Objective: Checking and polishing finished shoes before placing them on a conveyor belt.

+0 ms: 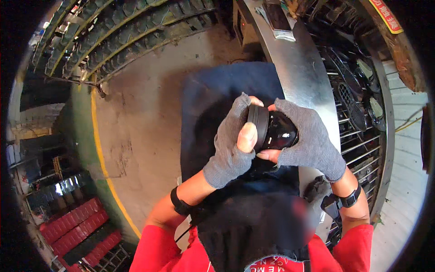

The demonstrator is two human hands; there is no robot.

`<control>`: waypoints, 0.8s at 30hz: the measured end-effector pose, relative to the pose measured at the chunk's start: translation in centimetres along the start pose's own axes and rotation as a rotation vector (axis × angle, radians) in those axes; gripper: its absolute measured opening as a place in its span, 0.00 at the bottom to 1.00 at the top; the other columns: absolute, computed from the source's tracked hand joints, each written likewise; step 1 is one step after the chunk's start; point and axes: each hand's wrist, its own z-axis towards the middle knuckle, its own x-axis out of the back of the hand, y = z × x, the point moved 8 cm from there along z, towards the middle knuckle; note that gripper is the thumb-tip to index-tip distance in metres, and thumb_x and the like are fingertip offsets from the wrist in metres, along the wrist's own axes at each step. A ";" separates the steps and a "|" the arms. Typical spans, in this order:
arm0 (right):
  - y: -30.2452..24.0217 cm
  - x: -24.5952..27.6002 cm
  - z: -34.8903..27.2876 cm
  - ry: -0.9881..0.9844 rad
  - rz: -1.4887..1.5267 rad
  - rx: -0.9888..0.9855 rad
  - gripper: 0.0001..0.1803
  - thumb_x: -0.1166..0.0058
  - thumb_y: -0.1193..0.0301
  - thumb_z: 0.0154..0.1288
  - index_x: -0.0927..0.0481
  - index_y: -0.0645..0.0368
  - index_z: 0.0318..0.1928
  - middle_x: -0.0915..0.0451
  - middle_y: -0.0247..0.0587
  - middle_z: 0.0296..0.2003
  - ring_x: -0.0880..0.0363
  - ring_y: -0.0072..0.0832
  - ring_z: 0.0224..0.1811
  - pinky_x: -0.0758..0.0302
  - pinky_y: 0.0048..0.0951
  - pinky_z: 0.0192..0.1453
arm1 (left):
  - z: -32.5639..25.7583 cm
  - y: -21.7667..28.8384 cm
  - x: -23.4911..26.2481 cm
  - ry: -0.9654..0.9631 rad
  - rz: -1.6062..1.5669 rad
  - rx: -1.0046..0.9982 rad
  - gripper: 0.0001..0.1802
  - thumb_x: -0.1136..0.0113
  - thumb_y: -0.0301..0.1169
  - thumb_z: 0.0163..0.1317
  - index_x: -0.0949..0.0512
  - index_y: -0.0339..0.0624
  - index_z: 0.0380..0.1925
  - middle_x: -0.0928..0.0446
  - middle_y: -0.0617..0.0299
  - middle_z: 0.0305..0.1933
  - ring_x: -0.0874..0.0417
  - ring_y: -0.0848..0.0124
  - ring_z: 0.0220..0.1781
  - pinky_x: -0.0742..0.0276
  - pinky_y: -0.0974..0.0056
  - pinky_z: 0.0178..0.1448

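Note:
In front of my dark apron (199, 86), both hands hold a glossy black shoe (282, 130) with a thick dark grey sole (259, 119). My left hand (233, 138), in a grey glove with bare fingertips, grips it from the sole side, the thumb pressing on the sole edge. From the right, my right hand (308, 136), gloved the same way, wraps around the shiny rounded end. Its fingertips reach the shoe's upper near the sole. My palms and the shoe's own bulk hide the rest of it.
On my right runs a metal ledge (306, 68) with a dark flat item (277, 17) at its far end. Beyond it, a barred rack (358, 149) carries black shoes (346, 97). Shelves of dark shoe-shaped forms (122, 31) stand far left; red slatted pieces (74, 226) lie near left.

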 end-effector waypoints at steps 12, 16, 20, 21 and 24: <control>-5.6 -0.2 -4.1 -0.145 -0.175 0.114 0.61 0.24 0.33 0.45 0.29 0.67 0.67 0.20 0.61 0.58 0.14 0.57 0.54 0.16 0.48 0.57 | -2.5 5.6 1.4 -0.475 0.046 -0.050 0.38 0.45 0.64 0.73 0.21 0.33 0.49 0.22 0.48 0.51 0.21 0.58 0.53 0.29 0.55 0.65; -5.6 -1.1 -3.6 -0.380 -0.183 -0.045 0.59 0.24 0.33 0.45 0.28 0.67 0.64 0.18 0.59 0.52 0.14 0.57 0.51 0.16 0.48 0.53 | -2.2 5.7 0.8 -0.271 0.040 0.154 0.39 0.62 0.61 0.81 0.18 0.35 0.36 0.22 0.54 0.40 0.21 0.62 0.46 0.30 0.57 0.60; -5.8 -2.7 -4.8 -0.411 -0.215 0.030 0.57 0.25 0.32 0.44 0.25 0.68 0.60 0.18 0.58 0.50 0.13 0.56 0.46 0.16 0.46 0.48 | -3.1 4.4 0.4 -0.177 -0.198 0.278 0.32 0.60 0.49 0.85 0.20 0.36 0.29 0.24 0.56 0.37 0.24 0.65 0.42 0.29 0.59 0.52; -5.9 -2.6 -5.1 -0.340 -0.219 0.079 0.55 0.26 0.32 0.45 0.25 0.67 0.57 0.18 0.57 0.47 0.13 0.56 0.43 0.16 0.48 0.45 | -3.0 5.0 0.4 -0.090 -0.266 0.262 0.25 0.54 0.41 0.83 0.24 0.37 0.27 0.25 0.60 0.33 0.25 0.70 0.38 0.28 0.62 0.48; -6.8 -2.3 -5.2 -0.238 -0.223 0.160 0.52 0.29 0.30 0.47 0.23 0.66 0.53 0.20 0.53 0.37 0.15 0.53 0.34 0.20 0.52 0.36 | -3.5 5.5 0.9 -0.066 -0.247 0.225 0.25 0.55 0.43 0.83 0.24 0.37 0.29 0.25 0.60 0.32 0.25 0.70 0.38 0.28 0.62 0.49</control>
